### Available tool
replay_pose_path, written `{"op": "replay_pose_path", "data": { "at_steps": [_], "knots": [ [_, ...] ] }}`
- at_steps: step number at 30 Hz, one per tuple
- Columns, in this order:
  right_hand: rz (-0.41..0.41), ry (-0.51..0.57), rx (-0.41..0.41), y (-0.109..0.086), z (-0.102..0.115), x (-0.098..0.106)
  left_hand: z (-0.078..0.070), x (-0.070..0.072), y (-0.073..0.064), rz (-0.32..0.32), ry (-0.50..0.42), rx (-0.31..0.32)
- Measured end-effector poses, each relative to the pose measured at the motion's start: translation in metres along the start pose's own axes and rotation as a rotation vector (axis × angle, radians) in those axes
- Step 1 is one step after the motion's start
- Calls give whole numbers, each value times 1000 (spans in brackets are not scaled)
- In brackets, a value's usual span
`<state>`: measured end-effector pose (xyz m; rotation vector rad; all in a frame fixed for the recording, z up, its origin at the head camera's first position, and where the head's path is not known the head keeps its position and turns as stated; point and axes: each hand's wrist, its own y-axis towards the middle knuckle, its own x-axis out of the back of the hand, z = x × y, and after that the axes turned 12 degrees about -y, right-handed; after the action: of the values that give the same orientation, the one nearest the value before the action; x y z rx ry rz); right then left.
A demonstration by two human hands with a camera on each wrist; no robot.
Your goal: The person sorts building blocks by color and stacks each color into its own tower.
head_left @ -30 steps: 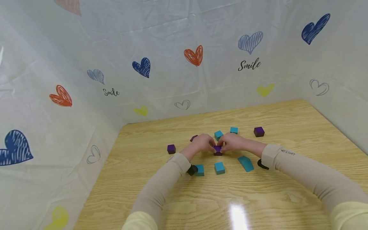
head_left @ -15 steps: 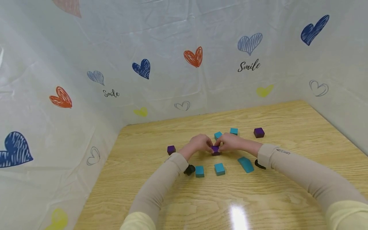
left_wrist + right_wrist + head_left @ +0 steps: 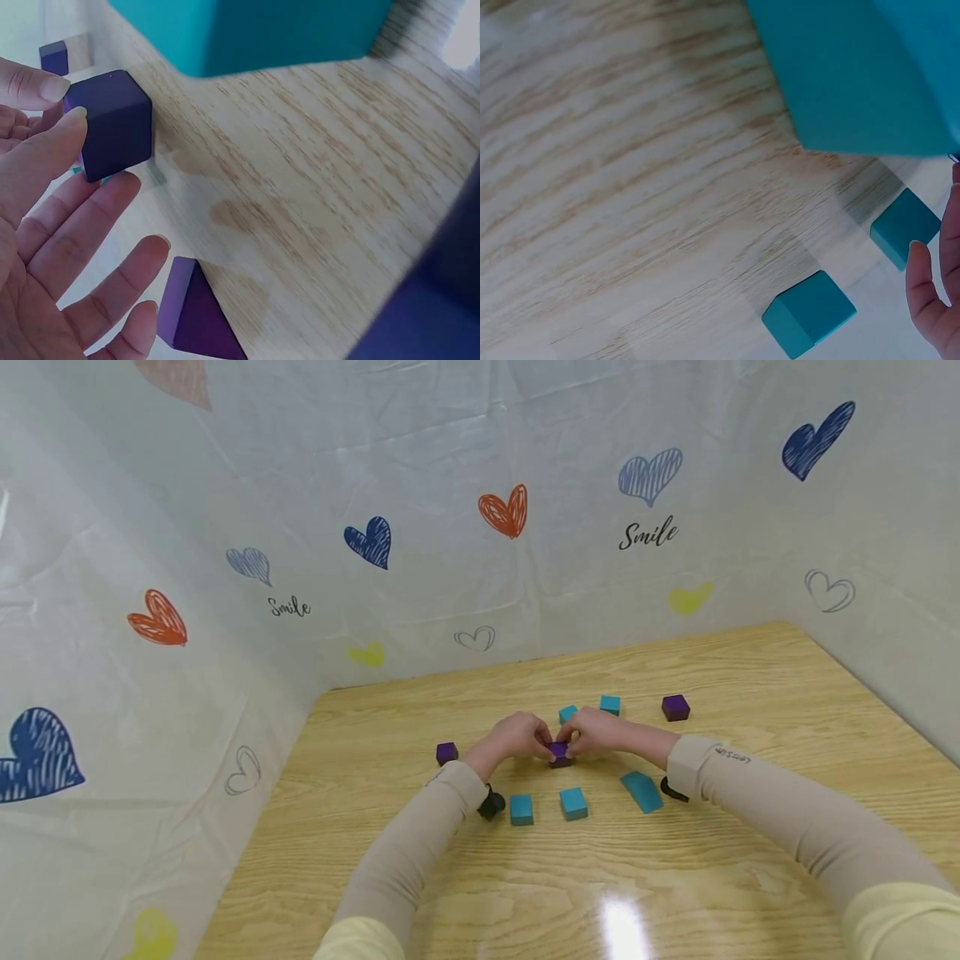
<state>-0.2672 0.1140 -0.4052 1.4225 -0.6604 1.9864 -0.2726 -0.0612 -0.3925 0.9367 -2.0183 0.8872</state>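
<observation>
White sheeting [image 3: 420, 443] printed with hearts and "Smile" surrounds the wood-grain counter [image 3: 465, 893], which carries a bright glare near its front. Two beige sleeves [image 3: 416, 852] with pale yellow upper parts reach over it, cut off by the bottom and right of the head view. Left grip [image 3: 517, 735] and right grip [image 3: 597, 731] come together mid-counter, both grasping one purple block [image 3: 559, 755] between thumbs and fingers. From the left wrist, the left thumb lies on one face while the ring and little fingers spread clear of it. From the right wrist, most of the right grip is out of frame and its hold is hard to make out. Whether the block's underside touches the counter cannot be told. It looks like a cube, one face toward the person, with no evident long axis. Teal blocks [image 3: 573, 803] lie nearer the person and just beyond the grips. A purple triangular block [image 3: 199, 315], cropped below, lies near the left fingers; purple cubes [image 3: 676, 707] sit farther out on either side.
</observation>
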Motion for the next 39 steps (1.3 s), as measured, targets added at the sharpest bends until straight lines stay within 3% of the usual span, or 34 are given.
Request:
{"op": "replay_pose_path", "data": {
  "at_steps": [16,23,33,39],
  "knots": [
    [-6,-3,22,3,-6,0,5,1,3,2,-56,27],
    [-32,9,70,-7,-14,8,4,1,4,18,-62,43],
    [-130,-23,-68,-43,-55,40,5,-2,3,10,-113,62],
    [-165,-15,-160,-67,-89,47,5,-3,1,-1,-123,60]
  ]
}}
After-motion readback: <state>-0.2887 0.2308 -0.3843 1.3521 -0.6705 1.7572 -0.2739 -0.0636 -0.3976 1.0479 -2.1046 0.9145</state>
